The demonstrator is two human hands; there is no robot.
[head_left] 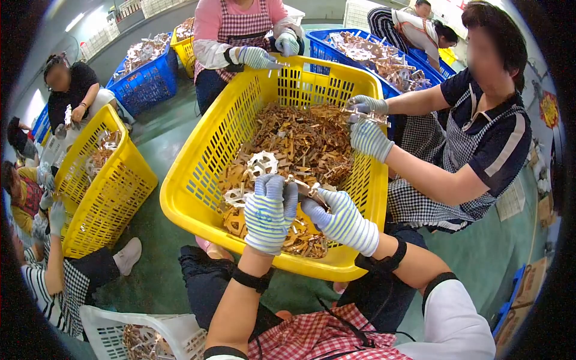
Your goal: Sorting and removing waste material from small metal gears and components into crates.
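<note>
Both my hands wear white gloves with blue and yellow-green stripes and work over a yellow plastic basket (pixel 198 144). My left hand (pixel 267 213) is closed, thumb and fingers pinching one end of a thin, shiny cut-out piece (pixel 302 185). My right hand (pixel 345 222) grips the other end of that piece; its exact shape is partly hidden by the fingers. Just beyond my left fingertips is a pale, round, notched piece (pixel 263 163). Beneath my hands, small brown flat scraps (pixel 300 138) fill the basket's bottom in a heap.
At the right, a co-worker's gloved hands (pixel 369 129) hold a pale piece over the same basket. Another person's gloved hands (pixel 258 58) work at its far rim. A second yellow basket (pixel 111 186) stands left, a white basket (pixel 108 330) lower left, blue crates (pixel 144 87) behind.
</note>
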